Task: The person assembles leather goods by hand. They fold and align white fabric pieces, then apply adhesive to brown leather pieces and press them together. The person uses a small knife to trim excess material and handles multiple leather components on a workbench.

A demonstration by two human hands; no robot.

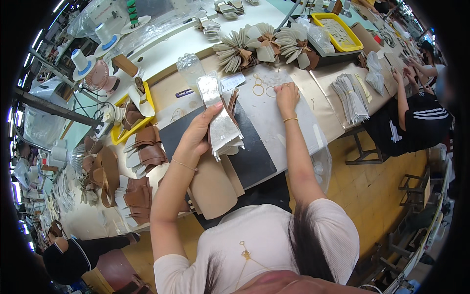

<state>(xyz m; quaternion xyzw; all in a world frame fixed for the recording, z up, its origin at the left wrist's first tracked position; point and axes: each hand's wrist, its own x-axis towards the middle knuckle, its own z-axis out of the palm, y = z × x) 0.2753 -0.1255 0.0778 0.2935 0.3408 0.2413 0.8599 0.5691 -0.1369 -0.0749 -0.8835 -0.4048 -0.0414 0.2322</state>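
Observation:
My left hand (197, 131) is closed around a stack of thin leather pieces (224, 128), silvery-grey on top with brown edges showing at the side. The stack is held tilted above a black board (254, 159). To its right, my right hand (287, 96) rests low over the grey work sheet, its fingers curled and pressed together at the edge of a thin rubber band (270, 92). More rubber bands (257, 89) lie just left of those fingers. A tan sheet (213, 188) lies at the table's near edge, below my left hand.
Fanned leather bundles (235, 51) line the back, beside a yellow tray (360, 45). A tied grey bundle (350, 98) lies right. At left are a yellow basket (151, 100) and brown leather stacks (149, 147). A clear plastic bottle (190, 66) stands behind my left hand. Co-workers sit at right.

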